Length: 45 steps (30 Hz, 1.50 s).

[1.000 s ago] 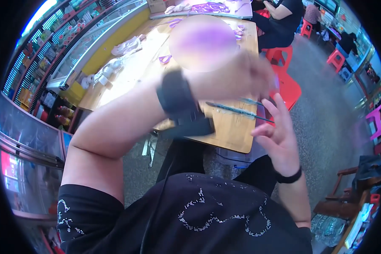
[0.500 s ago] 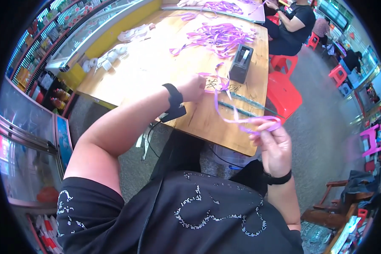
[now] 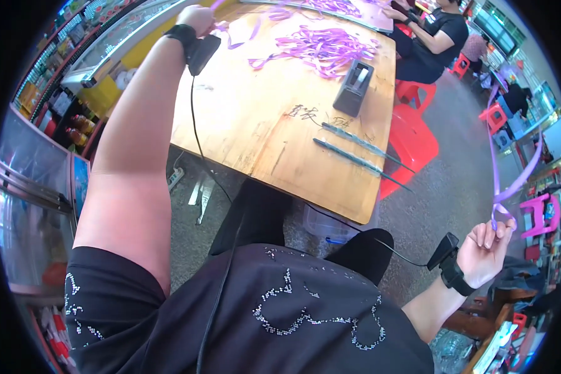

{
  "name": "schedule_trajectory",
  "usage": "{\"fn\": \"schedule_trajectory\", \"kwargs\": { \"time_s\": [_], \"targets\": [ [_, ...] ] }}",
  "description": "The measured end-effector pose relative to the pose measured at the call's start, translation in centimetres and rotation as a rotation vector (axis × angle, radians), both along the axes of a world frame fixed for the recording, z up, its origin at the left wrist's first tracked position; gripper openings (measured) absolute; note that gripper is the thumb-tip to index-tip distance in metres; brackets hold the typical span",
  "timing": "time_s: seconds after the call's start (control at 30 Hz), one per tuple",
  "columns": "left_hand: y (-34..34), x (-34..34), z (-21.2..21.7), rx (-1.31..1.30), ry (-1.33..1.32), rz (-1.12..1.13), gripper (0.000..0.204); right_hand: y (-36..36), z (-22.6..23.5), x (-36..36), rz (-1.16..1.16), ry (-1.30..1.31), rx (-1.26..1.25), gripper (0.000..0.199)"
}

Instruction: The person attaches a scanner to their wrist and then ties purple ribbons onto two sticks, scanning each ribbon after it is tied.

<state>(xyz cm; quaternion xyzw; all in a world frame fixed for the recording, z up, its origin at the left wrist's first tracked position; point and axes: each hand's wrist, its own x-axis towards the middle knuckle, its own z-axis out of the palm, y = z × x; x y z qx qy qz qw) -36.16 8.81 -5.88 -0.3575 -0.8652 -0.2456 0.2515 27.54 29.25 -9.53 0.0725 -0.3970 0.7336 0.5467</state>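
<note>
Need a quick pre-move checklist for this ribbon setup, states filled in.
1. Right hand gripping purple ribbon: ok.
2. Left hand gripping a purple strand: cannot tell; the strand shows beside it, but the grip is unclear.
3. Tape dispenser on table, apart from both hands: ok.
4. Two thin sticks wholly on the table: not ok; ends jut past its edge.
5. Ribbon pile untangled: not ok; it lies jumbled.

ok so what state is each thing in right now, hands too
left hand: curled, grip unclear
right hand: pinching ribbon
held ribbon: looped, up in the air
ribbon pile: loose, tangled
black dispenser: upright, white roll inside
two thin green sticks: lying flat, ends past table edge
</note>
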Motion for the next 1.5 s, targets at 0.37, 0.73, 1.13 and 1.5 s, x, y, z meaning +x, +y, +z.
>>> {"fn": "schedule_trajectory", "kwargs": {
  "time_s": [0.37, 0.73, 1.13, 1.5],
  "targets": [
    [9.9, 2.6, -0.2, 0.066, -0.641, -0.154, 0.035, 3.9, -6.2, 4.5, -0.38, -0.482, -0.28, 0.019],
    [14.2, 34.3, -3.6, -0.237, -0.704, -1.33, 0.023, 0.2, -7.2, 1.2, -0.156, -0.656, -0.497, 0.022],
    [17.2, 47.1, -9.7, -0.134, -1.108, -1.328, 0.017, 0.9, -8.3, 0.3, -0.056, -0.625, -0.389, 0.021],
    [21.2, 45.2, -9.3, -0.23, -1.425, -0.871, 0.014, 7.1, -14.2, -3.0, -0.094, -0.667, -0.185, 0.038]
  ]
}}
